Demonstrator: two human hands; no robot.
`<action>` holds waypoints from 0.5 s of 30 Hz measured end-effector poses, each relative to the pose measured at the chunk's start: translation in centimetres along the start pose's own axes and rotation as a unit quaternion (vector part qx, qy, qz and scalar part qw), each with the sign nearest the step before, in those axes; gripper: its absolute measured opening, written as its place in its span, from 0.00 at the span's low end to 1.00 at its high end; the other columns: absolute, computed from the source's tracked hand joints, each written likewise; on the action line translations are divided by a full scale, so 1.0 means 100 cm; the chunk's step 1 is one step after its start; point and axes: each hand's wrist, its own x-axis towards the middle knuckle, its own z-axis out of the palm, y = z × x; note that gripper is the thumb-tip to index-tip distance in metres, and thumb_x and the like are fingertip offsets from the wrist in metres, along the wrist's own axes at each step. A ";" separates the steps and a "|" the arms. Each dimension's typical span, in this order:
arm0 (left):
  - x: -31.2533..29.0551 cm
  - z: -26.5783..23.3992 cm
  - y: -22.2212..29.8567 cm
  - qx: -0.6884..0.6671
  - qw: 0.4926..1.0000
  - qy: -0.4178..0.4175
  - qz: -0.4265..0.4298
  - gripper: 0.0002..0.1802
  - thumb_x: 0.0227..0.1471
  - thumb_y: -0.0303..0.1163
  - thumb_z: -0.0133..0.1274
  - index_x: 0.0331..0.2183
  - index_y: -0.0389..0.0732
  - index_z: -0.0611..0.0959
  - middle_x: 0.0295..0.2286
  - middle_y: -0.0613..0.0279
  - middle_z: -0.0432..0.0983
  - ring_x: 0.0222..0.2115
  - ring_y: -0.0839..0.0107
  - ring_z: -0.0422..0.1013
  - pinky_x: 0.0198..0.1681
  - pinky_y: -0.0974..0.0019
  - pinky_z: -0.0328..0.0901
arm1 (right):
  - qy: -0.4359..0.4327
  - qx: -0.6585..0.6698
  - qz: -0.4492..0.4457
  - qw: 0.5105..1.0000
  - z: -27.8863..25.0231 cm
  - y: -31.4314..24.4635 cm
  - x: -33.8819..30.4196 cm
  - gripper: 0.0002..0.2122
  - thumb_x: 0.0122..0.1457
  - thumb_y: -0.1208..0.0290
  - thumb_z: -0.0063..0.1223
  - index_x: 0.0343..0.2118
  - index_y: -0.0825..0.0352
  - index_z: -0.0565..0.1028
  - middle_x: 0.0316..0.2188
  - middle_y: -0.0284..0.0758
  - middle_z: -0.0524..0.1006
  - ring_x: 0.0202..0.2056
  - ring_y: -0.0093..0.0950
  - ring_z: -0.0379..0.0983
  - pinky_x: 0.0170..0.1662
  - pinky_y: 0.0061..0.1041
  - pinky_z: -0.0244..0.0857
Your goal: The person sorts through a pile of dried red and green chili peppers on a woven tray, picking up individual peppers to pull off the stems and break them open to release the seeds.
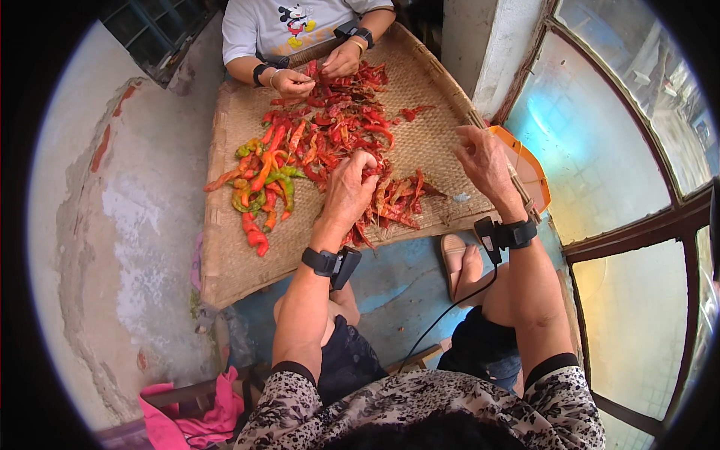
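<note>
Dried red chili peppers (319, 135) lie heaped over the middle of a woven bamboo tray (244, 277). My left hand (349, 189) is at the near side of that heap, thumb and fingers closed together among the red pods. What they pinch is hidden. Beneath and beside it spreads a smaller pile of wrinkled dried peppers (396, 201). My right hand (484, 166) is raised above the tray's right edge, its fingers loosely bent and apart, with nothing visible in them. To the left of the heap sits a bunch of fresher red, orange and green peppers (262, 180).
Across the tray a co-worker's hands (294, 81) handle red peppers. An orange-rimmed container (531, 166) stands beyond the right edge, near the windows (592, 142). A peeling wall (142, 210) borders the left. Pink cloth (217, 409) hangs at lower left. A cable (442, 311) runs from my right wrist.
</note>
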 end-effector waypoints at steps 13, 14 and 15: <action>-0.001 0.007 0.004 -0.030 0.999 -0.002 0.035 0.21 0.44 0.19 0.53 0.43 0.40 0.70 0.40 0.51 0.74 0.39 0.55 0.73 0.38 0.58 0.68 | -0.087 0.215 0.069 0.970 0.048 -0.041 0.008 0.08 0.55 0.71 0.52 0.28 0.73 0.74 0.18 0.37 0.74 0.21 0.22 0.68 0.26 0.25 0.62; -0.001 0.004 0.003 0.001 1.000 -0.021 0.015 0.20 0.45 0.19 0.53 0.43 0.40 0.70 0.38 0.50 0.74 0.38 0.54 0.73 0.37 0.57 0.68 | -0.047 0.222 0.054 0.972 0.040 -0.041 0.009 0.08 0.55 0.71 0.52 0.28 0.73 0.74 0.18 0.36 0.73 0.21 0.21 0.68 0.26 0.24 0.62; -0.002 0.002 0.002 0.032 0.999 -0.039 -0.006 0.19 0.46 0.20 0.52 0.42 0.41 0.71 0.36 0.49 0.75 0.36 0.53 0.73 0.36 0.56 0.69 | -0.006 0.228 0.039 0.973 0.034 -0.038 0.010 0.09 0.56 0.71 0.52 0.27 0.73 0.74 0.17 0.34 0.72 0.21 0.21 0.67 0.26 0.24 0.62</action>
